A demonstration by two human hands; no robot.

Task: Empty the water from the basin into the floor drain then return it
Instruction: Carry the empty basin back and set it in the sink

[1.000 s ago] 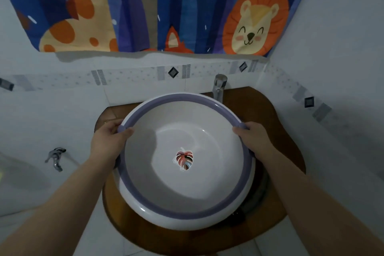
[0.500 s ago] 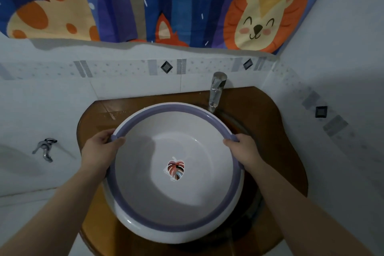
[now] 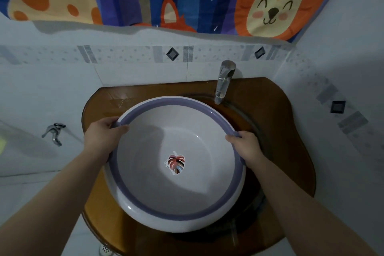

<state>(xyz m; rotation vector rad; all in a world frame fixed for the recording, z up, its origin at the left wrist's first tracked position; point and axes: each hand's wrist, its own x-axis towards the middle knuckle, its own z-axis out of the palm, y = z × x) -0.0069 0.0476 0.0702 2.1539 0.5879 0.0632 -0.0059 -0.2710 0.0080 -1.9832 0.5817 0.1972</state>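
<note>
Wall tap [image 3: 53, 132] on glossy white tile at far left. Left hand [image 3: 103, 139] clenched on the rim of the basin [image 3: 162, 197]: round, smooth white plastic, purple rim band, leaf sticker at bottom. Mouth faces up, slightly tilted, over the brown glossy counter [image 3: 291, 114]. Right hand [image 3: 245, 146] clamps the opposite rim. Chrome faucet [image 3: 223, 83] behind.

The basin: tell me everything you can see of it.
The basin is round and wide, white, likely plastic, with a purple band around its rim and a multicoloured leaf sticker on its floor. Whether water is in it cannot be told. It faces up, slightly tilted, over the brown glass sink, just in front of the chrome faucet. The left hand and right hand grip opposite sides of the rim, fingers curled over the band.
</note>
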